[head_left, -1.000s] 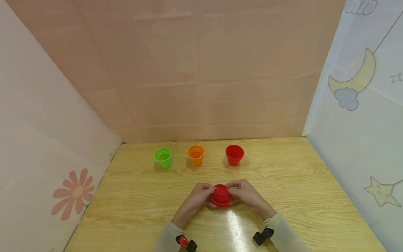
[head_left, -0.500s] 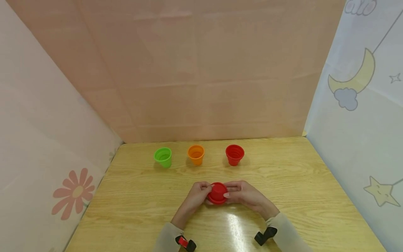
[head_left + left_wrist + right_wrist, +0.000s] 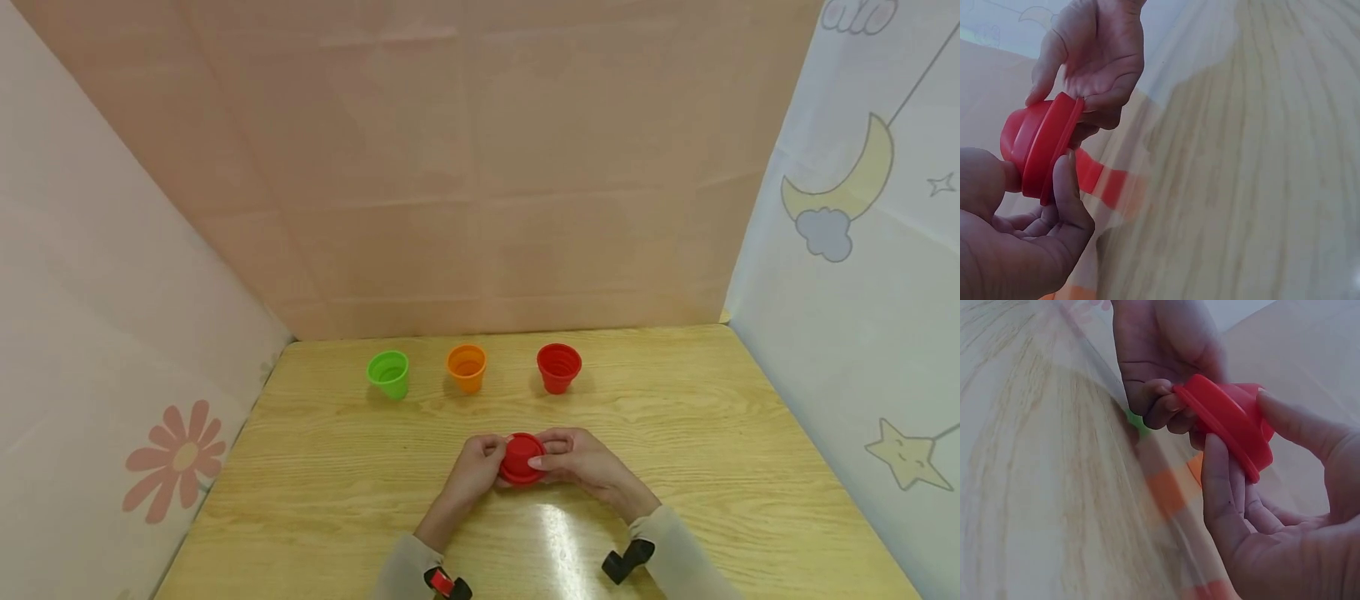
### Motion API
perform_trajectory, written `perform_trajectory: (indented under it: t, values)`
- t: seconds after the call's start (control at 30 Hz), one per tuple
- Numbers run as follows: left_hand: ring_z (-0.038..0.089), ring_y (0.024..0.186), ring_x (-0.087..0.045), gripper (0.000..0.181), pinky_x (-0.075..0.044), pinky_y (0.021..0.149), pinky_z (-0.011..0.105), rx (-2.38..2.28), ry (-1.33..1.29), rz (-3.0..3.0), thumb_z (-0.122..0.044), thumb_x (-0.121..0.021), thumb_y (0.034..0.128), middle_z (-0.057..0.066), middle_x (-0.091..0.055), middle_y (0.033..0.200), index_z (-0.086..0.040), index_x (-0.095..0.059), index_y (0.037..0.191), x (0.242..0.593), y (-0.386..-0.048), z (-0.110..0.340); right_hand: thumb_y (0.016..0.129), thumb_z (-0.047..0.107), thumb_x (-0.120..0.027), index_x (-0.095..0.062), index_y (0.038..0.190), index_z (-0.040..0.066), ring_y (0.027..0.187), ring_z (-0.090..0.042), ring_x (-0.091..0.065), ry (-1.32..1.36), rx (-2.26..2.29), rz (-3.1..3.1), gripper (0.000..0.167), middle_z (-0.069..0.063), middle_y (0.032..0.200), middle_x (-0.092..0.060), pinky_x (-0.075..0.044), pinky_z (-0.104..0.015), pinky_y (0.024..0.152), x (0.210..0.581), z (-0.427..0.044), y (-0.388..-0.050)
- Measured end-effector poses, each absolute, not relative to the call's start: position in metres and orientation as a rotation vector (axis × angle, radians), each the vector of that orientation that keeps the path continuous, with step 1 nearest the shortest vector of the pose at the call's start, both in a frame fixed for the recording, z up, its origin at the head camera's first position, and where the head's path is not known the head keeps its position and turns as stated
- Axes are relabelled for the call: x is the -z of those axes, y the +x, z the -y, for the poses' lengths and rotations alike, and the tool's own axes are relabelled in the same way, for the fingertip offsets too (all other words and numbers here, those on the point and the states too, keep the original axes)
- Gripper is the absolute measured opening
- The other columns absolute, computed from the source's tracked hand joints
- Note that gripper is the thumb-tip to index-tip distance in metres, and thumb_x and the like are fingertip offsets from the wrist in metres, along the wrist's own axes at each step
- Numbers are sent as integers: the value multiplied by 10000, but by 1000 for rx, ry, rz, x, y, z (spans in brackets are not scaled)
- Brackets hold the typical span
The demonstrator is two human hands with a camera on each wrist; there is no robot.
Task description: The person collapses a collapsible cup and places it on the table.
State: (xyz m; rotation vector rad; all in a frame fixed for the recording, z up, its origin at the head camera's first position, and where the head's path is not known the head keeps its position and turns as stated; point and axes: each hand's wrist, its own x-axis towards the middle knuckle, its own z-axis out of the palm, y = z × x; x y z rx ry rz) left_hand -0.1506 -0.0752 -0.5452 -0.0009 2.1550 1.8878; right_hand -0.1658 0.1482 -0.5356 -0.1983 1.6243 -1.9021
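Above the near middle of the table, both hands hold a partly collapsed red cup (image 3: 521, 458), its narrow base turned toward the head camera. My left hand (image 3: 472, 471) pinches its left side, thumb on the base side and fingers at the rim. My right hand (image 3: 596, 471) grips the right side, its thumb lying on the cup's wall. In the left wrist view the red cup (image 3: 1038, 147) shows side-on, its rim facing the table. The right wrist view shows the red cup (image 3: 1229, 422) with fingertips of both hands along its rim.
Along the back of the table (image 3: 315, 467) stand a green cup (image 3: 389, 375), an orange cup (image 3: 467, 369) and another red cup (image 3: 558, 368), all upright and spaced apart. Patterned cloth walls rise on the left, back and right.
The held cup has shifted slightly left and up over the last second. My right thumb has moved from the cup's upper right edge down onto its wall. The three standing cups have not moved.
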Motion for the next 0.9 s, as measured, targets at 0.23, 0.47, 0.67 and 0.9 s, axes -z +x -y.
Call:
perform_trajectory:
  t: [0.23,0.47,0.67,0.9]
  values:
    - [107,659,-658,289,-619,564,249,-1874,0,-2193,-131,-544,1069,159,-775,963,90,-713,1148,543,-148,71,927,86,-789,-566,1337,-105,926,-131,-756,-169,1872,-1709,505,-15,1043,-787,-655,-286,822,537,-143,-165]
    - [114,766,-702,340,-657,665,278,-1905,-4,-2072,-182,-536,1092,162,-771,1078,92,-693,1219,540,-150,74,928,81,-787,-554,1356,-111,934,-141,-751,-141,1862,-1772,523,-54,1075,-787,-656,-298,835,535,-143,-165]
    - [167,983,-744,402,-666,859,313,-1908,84,-1886,-165,-556,1078,199,-711,1320,80,-607,1391,531,-150,82,938,75,-769,-556,1356,-118,976,-166,-748,-170,1878,-1761,507,-43,1125,-759,-656,-331,882,537,-149,-167]
    - [176,991,-742,404,-670,845,330,-1892,79,-1958,-115,-638,1042,202,-746,1220,98,-597,1383,531,-148,78,943,82,-764,-561,1346,-108,987,-174,-733,-195,1875,-1765,489,-73,1139,-726,-655,-343,884,538,-152,-168]
